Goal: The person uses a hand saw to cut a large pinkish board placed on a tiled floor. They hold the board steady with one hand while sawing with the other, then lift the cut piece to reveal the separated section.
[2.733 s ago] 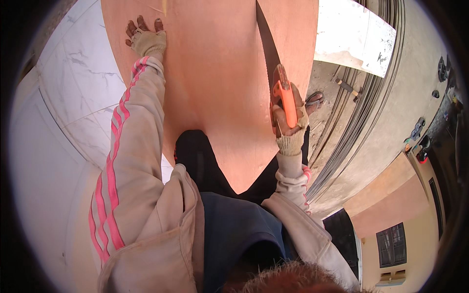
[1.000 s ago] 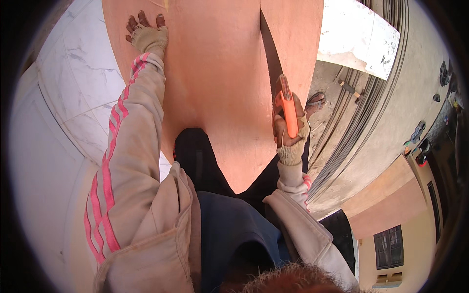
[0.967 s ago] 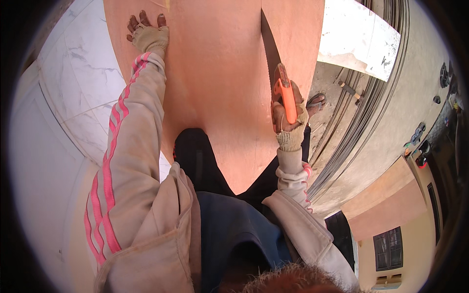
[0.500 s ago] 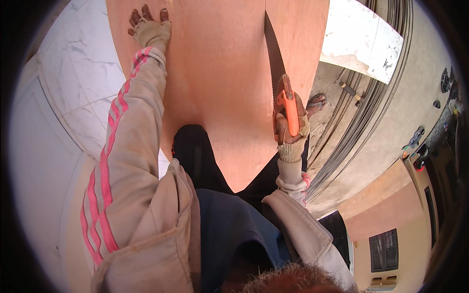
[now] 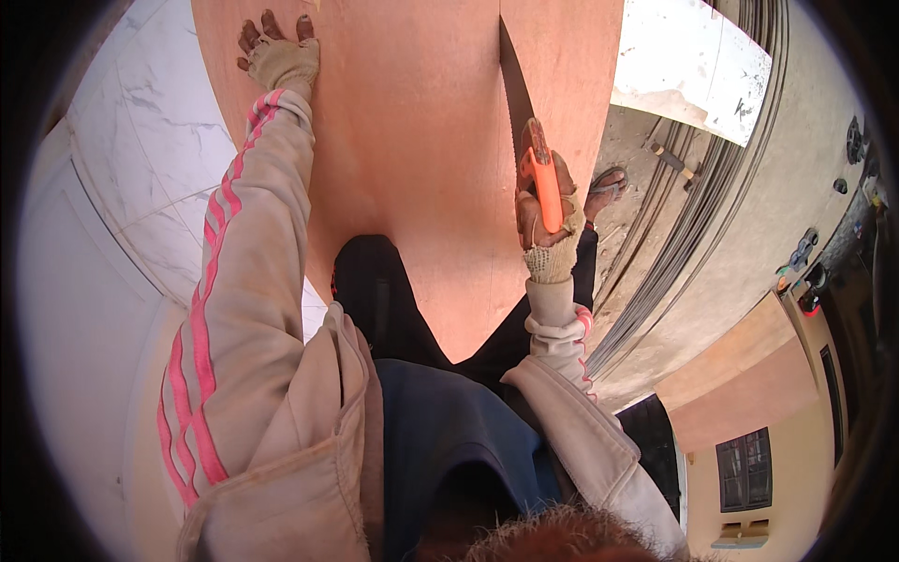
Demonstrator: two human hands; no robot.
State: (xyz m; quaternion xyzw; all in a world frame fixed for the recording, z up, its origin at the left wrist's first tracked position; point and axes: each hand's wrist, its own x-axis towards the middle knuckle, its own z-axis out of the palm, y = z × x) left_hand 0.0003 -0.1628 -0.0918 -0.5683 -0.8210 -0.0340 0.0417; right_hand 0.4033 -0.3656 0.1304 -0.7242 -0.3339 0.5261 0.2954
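Note:
A pinkish plywood board [image 5: 412,131] spans the upper middle, with my dark-trousered legs around its near part. My left hand [image 5: 277,58], in a frayed beige fingerless glove, lies on the board near its upper left, fingers spread. My right hand [image 5: 552,220], in a similar glove, grips the orange handle of a handsaw [image 5: 539,178]. The saw's long dark toothed blade runs away from me along the board's right part, its far end meeting a thin line in the wood; whether it sits in a cut there I cannot tell exactly.
White marbled tiles [image 5: 169,140] lie left, beside a pale panelled door [image 5: 94,328]. At the right are a white slab [image 5: 684,75], a hammer [image 5: 672,161], long metal rods [image 5: 684,244] and my sandalled foot [image 5: 607,187]. Footwear [image 5: 807,290] lies farther right, near more boards [image 5: 740,375].
Over the last half second my right hand and the saw handle have moved forward, away from me, after similar back-and-forth shifts earlier. My left hand stays spread on the board.

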